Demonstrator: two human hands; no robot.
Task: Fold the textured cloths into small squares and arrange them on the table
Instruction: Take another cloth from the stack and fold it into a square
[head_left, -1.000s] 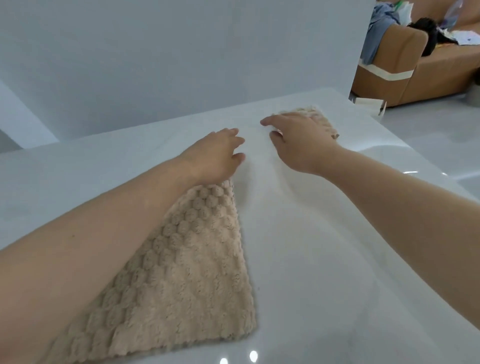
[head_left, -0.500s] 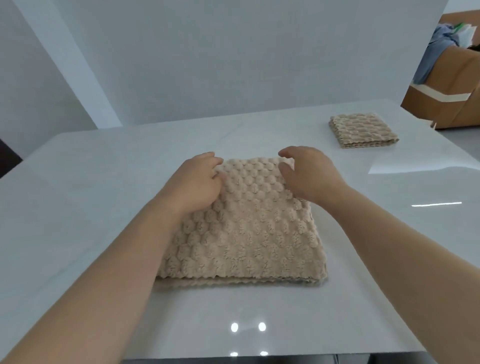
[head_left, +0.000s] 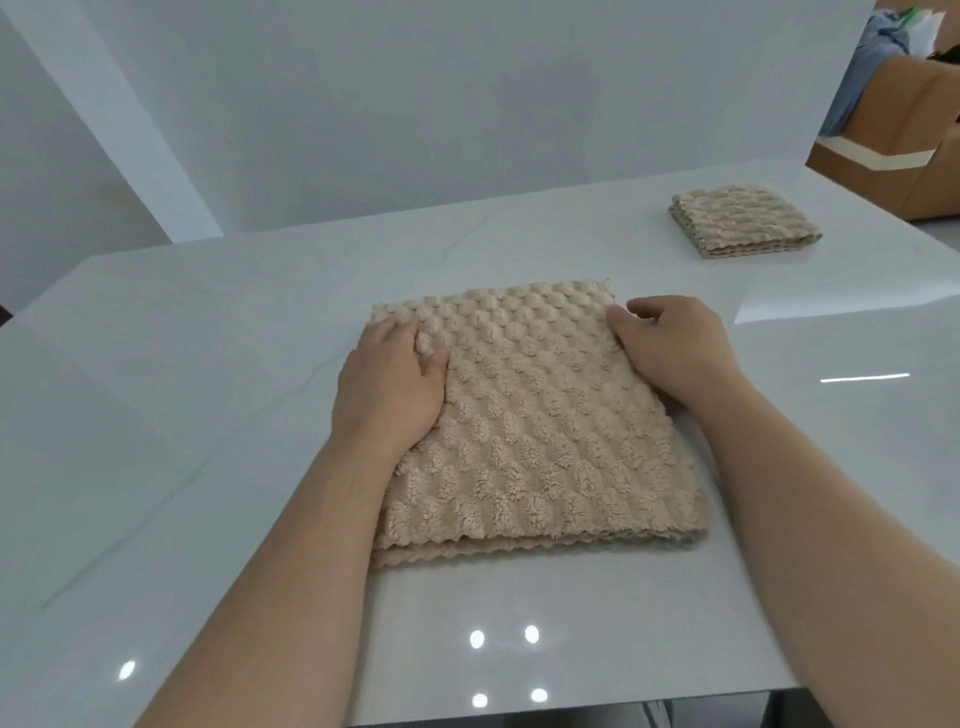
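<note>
Hands spread outward to beige cloth (head_left: 535, 441) far corners | cloth mid-table (head_left: 208, 389), near-square, layered edge facing person | left hand (head_left: 387, 384) fingers flat, pressing | right hand (head_left: 675, 348) fingers curled at edge, grip unclear | folded square (head_left: 743, 221) far right

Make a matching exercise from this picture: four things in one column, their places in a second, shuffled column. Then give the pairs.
Things
1. left hand
2. right hand
3. large cloth
4. small folded cloth

Places
A. far right part of the table, untouched
B. at the large cloth's right edge, fingers curled
C. middle of the table, doubled over, under both hands
D. lying flat by the large cloth's far left corner

Pairs: 1-D, 2-B, 3-C, 4-A
</note>
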